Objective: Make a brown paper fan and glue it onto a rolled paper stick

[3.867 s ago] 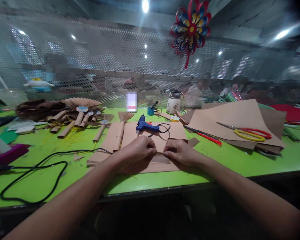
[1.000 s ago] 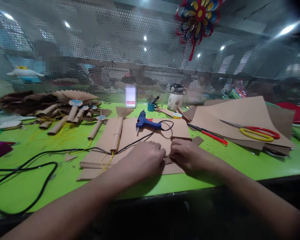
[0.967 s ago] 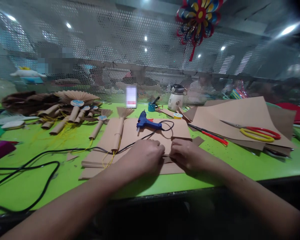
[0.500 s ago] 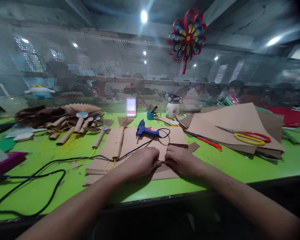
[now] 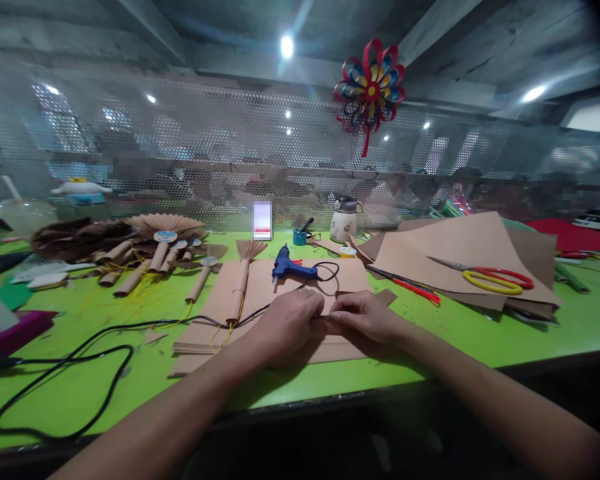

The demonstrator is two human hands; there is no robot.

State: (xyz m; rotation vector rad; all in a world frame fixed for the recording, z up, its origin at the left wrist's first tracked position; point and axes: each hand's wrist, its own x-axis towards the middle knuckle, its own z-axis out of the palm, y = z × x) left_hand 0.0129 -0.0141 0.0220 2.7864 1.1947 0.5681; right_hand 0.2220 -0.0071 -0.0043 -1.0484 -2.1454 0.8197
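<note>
My left hand and my right hand are close together over a stack of brown kraft paper. Both have their fingers bent in a pinch on a small piece of brown paper, mostly hidden by the fingers. Just beyond them a blue hot glue gun lies on the stack, its black cord running left past my left wrist. A paper fan with a rolled handle and yellow string lies on the stack left of the glue gun.
Scissors with red and yellow handles lie on large paper sheets at the right. Red-handled tools lie nearer. Several finished paper fans are heaped at the left. A bottle and a lit phone stand at the back.
My right hand has turned slightly, its fingers now stretched further toward the left hand. Both hands stay over the paper stack. The view has tilted up a little.
</note>
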